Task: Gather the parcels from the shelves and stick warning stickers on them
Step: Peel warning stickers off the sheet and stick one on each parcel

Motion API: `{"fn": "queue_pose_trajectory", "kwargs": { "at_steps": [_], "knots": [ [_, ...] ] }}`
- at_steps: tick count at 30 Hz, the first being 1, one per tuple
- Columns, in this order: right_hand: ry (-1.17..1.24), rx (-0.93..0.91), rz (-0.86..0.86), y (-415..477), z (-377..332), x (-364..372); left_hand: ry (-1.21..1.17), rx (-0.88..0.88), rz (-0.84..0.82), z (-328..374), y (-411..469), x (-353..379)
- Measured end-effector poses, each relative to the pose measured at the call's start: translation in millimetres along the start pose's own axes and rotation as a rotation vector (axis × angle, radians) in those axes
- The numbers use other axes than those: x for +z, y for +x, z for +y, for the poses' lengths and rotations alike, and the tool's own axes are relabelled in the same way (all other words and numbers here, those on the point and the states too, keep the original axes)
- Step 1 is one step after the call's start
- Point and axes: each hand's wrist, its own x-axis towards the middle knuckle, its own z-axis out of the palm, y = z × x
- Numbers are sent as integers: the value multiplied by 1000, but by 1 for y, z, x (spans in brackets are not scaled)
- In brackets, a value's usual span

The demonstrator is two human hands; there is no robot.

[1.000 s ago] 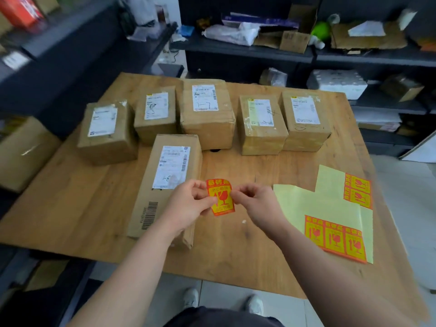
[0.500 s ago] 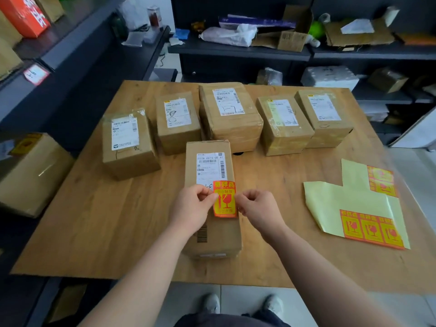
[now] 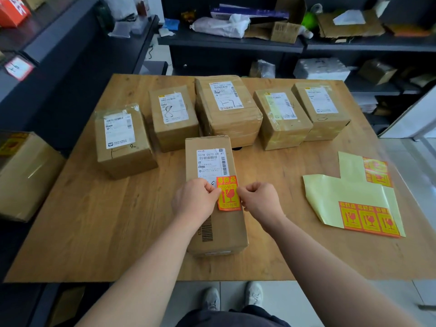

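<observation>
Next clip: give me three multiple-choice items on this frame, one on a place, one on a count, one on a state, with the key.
1. Where does the sheet lie?
A) right of the long parcel
B) on a shelf
C) on the floor

2. How many parcels are on the table?
A) four
B) six
C) nine

3. How is the sticker held?
A) lying untouched
B) by one hand only
C) pinched by both hands

Key: 1 A, it lies on the table to that parcel's right. 2 B, five in the back row plus the long one. 3 C, left hand and right hand each pinch an edge.
</observation>
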Motion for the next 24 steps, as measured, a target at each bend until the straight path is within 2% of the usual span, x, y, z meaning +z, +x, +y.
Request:
{"fn": "queue_pose_trajectory", "kwargs": {
  "at_steps": [24],
  "knots": [
    [-6, 47, -4, 0, -7, 0, 40, -10, -50, 1, 5, 0]
  ]
}}
